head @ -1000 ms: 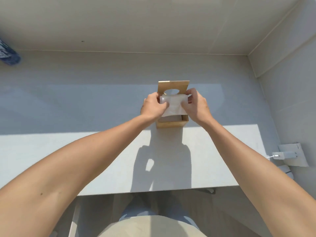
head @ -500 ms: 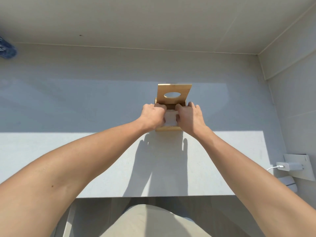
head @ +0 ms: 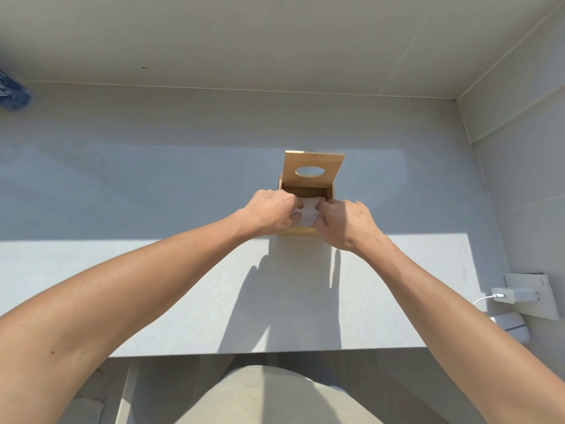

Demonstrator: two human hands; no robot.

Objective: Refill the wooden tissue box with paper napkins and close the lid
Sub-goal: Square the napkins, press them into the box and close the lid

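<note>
I see my left hand (head: 270, 212) and right hand (head: 344, 223), each grip pinching the white napkins (head: 308, 211) inside the wooden box (head: 301, 230), lid (head: 313, 171) upright, on the desk (head: 183, 286)

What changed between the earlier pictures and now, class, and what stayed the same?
The napkins, held above the box a second ago, have gone down inside it. The left hand and right hand followed them down and now press on them with fingers in the box. The lid stayed upright and open; the box stayed put on the table.
</note>
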